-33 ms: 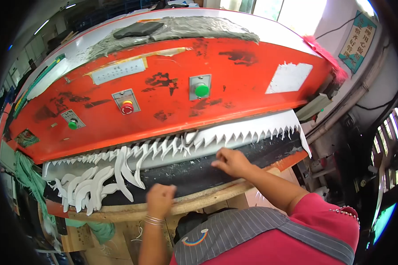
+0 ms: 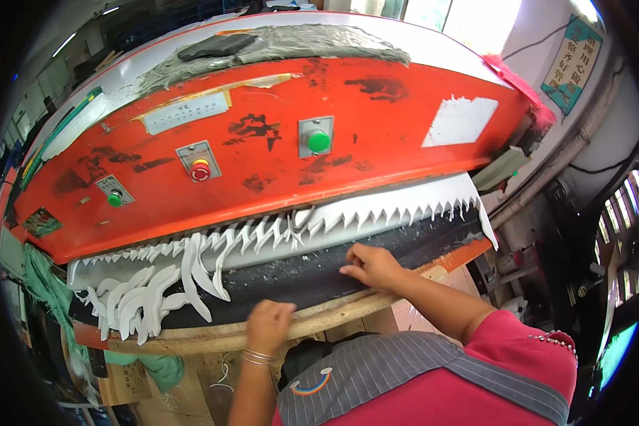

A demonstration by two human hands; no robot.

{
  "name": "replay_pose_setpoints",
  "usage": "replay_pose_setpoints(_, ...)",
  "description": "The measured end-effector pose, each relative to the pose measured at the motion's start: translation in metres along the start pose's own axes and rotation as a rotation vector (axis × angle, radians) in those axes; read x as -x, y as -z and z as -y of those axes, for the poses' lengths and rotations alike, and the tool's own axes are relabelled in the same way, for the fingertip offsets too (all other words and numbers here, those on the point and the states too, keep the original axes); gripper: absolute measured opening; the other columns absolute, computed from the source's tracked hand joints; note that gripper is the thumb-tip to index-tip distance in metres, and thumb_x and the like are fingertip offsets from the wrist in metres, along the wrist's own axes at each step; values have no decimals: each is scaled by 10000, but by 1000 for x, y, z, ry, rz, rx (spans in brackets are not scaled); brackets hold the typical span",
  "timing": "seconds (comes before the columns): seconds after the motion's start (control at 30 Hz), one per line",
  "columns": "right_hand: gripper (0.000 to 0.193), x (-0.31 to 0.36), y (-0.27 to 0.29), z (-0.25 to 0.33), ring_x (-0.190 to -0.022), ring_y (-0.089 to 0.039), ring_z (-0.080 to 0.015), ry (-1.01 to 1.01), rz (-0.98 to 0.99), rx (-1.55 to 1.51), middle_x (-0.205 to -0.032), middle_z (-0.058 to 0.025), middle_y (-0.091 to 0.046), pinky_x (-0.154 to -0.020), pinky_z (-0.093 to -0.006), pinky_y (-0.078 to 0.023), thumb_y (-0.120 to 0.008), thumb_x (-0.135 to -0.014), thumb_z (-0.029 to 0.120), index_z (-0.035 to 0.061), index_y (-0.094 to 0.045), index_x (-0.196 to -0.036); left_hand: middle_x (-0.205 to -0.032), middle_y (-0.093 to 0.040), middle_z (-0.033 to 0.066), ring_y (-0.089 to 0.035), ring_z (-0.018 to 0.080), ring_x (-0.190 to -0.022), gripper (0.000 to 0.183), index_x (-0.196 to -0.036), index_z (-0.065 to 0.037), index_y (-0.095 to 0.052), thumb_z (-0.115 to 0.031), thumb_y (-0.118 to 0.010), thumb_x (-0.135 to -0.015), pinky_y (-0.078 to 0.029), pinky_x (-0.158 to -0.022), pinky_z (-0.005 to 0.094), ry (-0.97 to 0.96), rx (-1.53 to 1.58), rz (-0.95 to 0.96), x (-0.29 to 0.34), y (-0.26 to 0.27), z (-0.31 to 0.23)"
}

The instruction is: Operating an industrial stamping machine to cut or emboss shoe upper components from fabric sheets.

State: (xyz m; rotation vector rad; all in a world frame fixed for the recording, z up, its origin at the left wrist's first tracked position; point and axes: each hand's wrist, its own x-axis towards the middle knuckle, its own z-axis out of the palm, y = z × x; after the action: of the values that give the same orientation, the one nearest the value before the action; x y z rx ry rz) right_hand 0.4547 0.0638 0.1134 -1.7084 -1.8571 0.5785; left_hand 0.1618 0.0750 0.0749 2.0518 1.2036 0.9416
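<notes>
My left hand (image 2: 270, 324) hovers by the wooden front rail (image 2: 326, 313). Its fingers are curled closed; whatever they may hold is hidden. Over the black work surface (image 2: 291, 281), my right hand (image 2: 373, 267) has its thumb apart from bent fingers, with nothing seen between them. Beyond both hands lies a white sheet (image 2: 405, 202) with a jagged, toothed near edge, running along under the red machine front (image 2: 263, 170). Curved white cut pieces (image 2: 143, 305) are heaped at the left. Several longer white strips (image 2: 197, 284) hang over the dark surface near the left hand.
The machine front carries a green button (image 2: 319, 140), a red knob (image 2: 200, 169) and a smaller green button (image 2: 115, 199). Grey cloth (image 2: 284, 48) lies on its top. Green fabric (image 2: 39, 280) hangs at the left end. A pipe (image 2: 539, 184) runs along the right wall.
My left hand has shifted a little to the right along the wooden rail. The right hand has barely moved, and the white pieces lie as before.
</notes>
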Motion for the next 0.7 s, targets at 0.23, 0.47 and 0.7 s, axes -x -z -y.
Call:
replay_pose_setpoints(0.23,285,47,-22,-22,-729,-641,-313,-21,-6,-38,-780,-115,-650,-659,-396,-502,-707,-819,300,62,-597,-931,-763,-571,92,-564,302,-774,164,-748,-95,-686,-235,-630,-811,-450,-685,432,-81,-402,-12,31,-53,-37)
replay_pose_setpoints(0.47,642,-2,44,-121,-1211,-461,-412,-127,-695,140,-1261,-254,-526,-1019,-471,-365,-723,-793,439,40,-526,-1255,-774,-561,110,-547,325,-797,136,-718,-65,-655,-189,-638,-773,-441,-709,443,-65,-419,-54,21,-71,-31)
replay_pose_setpoints(0.7,902,-23,60,-188,-1418,-29,-507,-648,-365,427,-1485,-386,-138,-1121,-619,-8,-567,-721,770,215,-448,-1423,-772,-589,120,-549,326,-768,130,-731,-42,-654,-166,-665,-767,-436,-695,436,-69,-367,190,-13,-52,-2)
